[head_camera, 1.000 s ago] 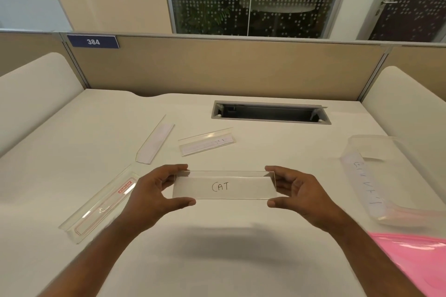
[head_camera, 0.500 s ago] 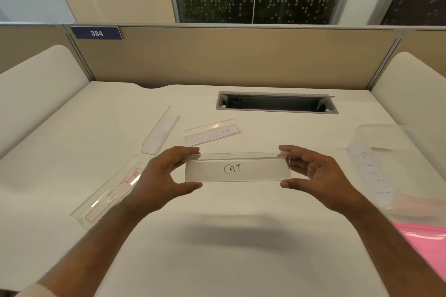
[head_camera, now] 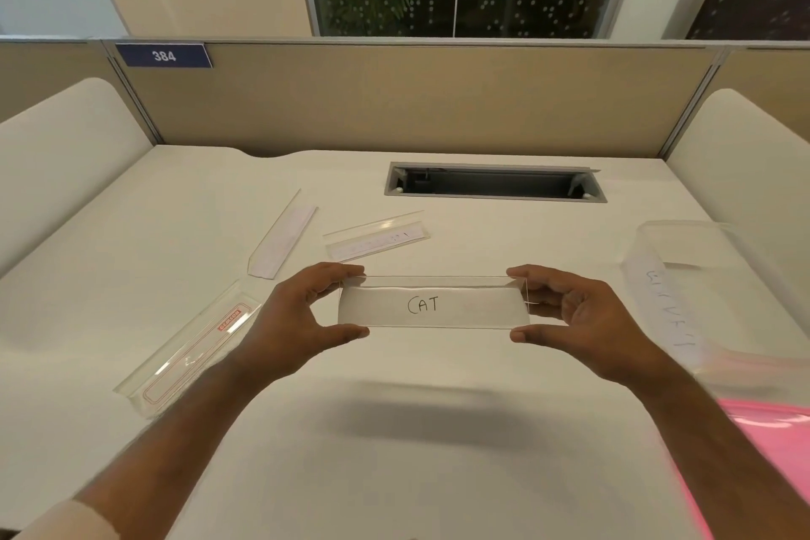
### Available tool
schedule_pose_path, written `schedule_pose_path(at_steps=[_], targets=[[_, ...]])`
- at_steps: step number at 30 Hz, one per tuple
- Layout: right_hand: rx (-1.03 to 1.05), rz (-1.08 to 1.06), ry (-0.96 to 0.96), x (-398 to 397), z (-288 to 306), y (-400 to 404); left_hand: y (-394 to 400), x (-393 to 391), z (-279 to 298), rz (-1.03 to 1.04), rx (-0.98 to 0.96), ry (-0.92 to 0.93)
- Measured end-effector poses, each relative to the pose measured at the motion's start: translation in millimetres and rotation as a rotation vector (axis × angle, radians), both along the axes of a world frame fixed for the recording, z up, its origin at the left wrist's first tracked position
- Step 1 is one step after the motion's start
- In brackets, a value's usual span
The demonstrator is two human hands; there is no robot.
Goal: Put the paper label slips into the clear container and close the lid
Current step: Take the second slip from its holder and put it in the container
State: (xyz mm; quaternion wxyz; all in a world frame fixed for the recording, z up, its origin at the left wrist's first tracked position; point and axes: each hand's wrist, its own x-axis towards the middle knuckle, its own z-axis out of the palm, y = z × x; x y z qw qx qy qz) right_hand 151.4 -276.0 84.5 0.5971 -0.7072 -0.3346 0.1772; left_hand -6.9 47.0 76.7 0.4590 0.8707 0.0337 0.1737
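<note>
Above the middle of the white desk I hold a clear label holder with a paper slip marked "CAT" (head_camera: 431,303). My left hand (head_camera: 302,320) pinches its left end between thumb and fingers. My right hand (head_camera: 578,316) pinches its right end the same way. At the right edge stands the clear container (head_camera: 683,250), with a slip bearing handwriting (head_camera: 668,311) against its near wall. Three more clear holders lie on the desk: one with red print (head_camera: 193,355) at the left, one with a white slip (head_camera: 282,239), one with a faintly marked slip (head_camera: 377,238).
A pink lid or sheet (head_camera: 762,443) lies at the lower right corner. A cable slot (head_camera: 495,183) is cut into the desk at the back. Beige partitions with a plate "384" (head_camera: 164,56) close off the far side.
Both hands have kept their grip on the "CAT" holder and held it nearly still; the view has shifted slightly, so everything sits a little differently in the frame.
</note>
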Motion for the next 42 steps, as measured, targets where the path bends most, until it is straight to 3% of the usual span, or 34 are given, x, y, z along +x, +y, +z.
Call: schedule_pose_path(at_steps=[6, 11, 16, 23, 29, 35, 42], targets=[[-0.014, -0.059, -0.043, 1, -2, -9, -9, 11, -14, 0.045, 0.019, 0.068], [-0.028, -0.169, -0.09, 8, -5, -26, -12, 23, -44, 0.129, -0.048, 0.285], [-0.054, -0.293, -0.128, 15, -10, -44, -37, 46, -90, 0.291, 0.212, 0.414], [-0.127, -0.513, -0.21, 26, -14, -72, -71, 91, -121, 0.181, 0.583, 0.395], [-0.168, -0.702, -0.287, 39, -10, -104, -87, 113, -144, 0.146, 0.562, 0.514], [-0.195, -0.921, -0.364, 55, 0, -141, -89, 113, -156, 0.171, 0.648, 0.478], [-0.402, -1.132, -0.51, 67, 19, -175, -91, 112, -153, 0.168, 0.668, 0.474]])
